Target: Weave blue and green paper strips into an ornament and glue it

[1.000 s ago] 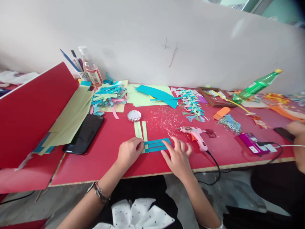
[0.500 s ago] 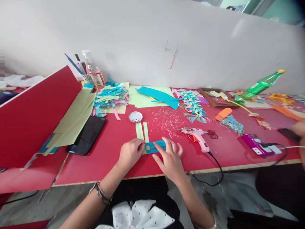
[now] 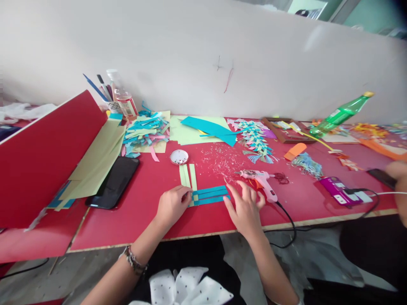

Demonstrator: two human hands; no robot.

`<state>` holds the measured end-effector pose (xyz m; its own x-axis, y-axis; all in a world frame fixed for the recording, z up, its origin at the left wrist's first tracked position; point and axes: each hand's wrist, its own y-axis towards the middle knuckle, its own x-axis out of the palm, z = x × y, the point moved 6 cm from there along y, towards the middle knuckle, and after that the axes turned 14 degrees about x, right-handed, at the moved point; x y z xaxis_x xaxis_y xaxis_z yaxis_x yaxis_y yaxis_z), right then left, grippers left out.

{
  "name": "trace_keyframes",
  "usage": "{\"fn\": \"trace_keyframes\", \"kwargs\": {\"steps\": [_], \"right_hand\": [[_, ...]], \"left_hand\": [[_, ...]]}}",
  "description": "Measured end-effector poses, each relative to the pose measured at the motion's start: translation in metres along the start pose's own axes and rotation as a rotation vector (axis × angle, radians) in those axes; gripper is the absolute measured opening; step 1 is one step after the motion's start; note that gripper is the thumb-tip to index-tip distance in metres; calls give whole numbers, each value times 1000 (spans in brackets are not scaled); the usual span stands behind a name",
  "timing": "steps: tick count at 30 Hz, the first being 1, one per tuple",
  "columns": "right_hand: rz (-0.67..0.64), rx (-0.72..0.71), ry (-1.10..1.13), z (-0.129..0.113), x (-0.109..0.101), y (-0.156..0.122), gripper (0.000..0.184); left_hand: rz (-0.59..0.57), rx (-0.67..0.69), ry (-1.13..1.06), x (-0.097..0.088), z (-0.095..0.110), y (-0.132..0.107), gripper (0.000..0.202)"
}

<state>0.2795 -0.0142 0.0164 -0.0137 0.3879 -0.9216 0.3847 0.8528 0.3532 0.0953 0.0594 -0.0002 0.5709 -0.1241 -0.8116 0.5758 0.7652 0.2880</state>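
Observation:
Blue paper strips (image 3: 210,195) lie woven across pale green strips (image 3: 188,175) on the red table (image 3: 133,216). My left hand (image 3: 172,205) pinches the left end of the weave where blue and green cross. At the blue strips' right end my right hand (image 3: 245,206) rests flat on the table with fingers spread, and it holds nothing. A pink glue gun (image 3: 262,182) lies just beyond its fingertips, its black cord running off the table's front edge.
A black phone (image 3: 112,182) and a tilted red board (image 3: 41,156) sit to the left. Cut paper scraps (image 3: 144,129), a small white dish (image 3: 179,156), a woven paper piece (image 3: 256,140) and a green bottle (image 3: 341,113) lie further back. Another person's hand (image 3: 397,173) is at the right edge.
My right hand slid left over the blue strips, then moved back right to their end, close to the glue gun. My left hand stayed on the weave.

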Motion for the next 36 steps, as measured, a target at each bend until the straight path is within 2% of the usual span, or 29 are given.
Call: {"fn": "trace_keyframes", "kwargs": {"steps": [3, 6, 9, 13, 16, 21, 23, 25, 28, 32, 34, 36], "right_hand": [[152, 33, 106, 7, -11, 1, 32], [288, 81, 214, 22, -18, 5, 18], [272, 96, 285, 39, -15, 13, 13], [297, 124, 321, 50, -17, 18, 12], [239, 27, 412, 34, -17, 15, 9], [-22, -177, 465, -16, -4, 11, 21], [-47, -211, 449, -28, -2, 13, 23], [-7, -215, 466, -30, -4, 15, 21], [143, -166, 520, -12, -14, 19, 17], [370, 59, 457, 43, -26, 24, 13], [420, 223, 381, 74, -27, 27, 16], [406, 325, 312, 97, -23, 30, 23]], "left_hand": [[35, 30, -56, -11, -4, 3, 20], [66, 33, -18, -26, -13, 10, 22], [-15, 35, 74, -28, -25, 22, 27], [-117, 160, 197, -15, -32, 36, 40], [-140, 219, 249, -6, -34, 35, 48], [-175, 273, 198, -6, -35, 27, 49], [-172, 276, 149, -10, -35, 28, 47], [-156, 262, 96, -15, -37, 31, 43], [-148, 243, 79, -17, -44, 40, 39], [-143, 254, 96, -12, -56, 54, 37], [-113, 247, 94, -11, -63, 60, 37], [-86, 230, 95, -10, -68, 66, 37]]}}
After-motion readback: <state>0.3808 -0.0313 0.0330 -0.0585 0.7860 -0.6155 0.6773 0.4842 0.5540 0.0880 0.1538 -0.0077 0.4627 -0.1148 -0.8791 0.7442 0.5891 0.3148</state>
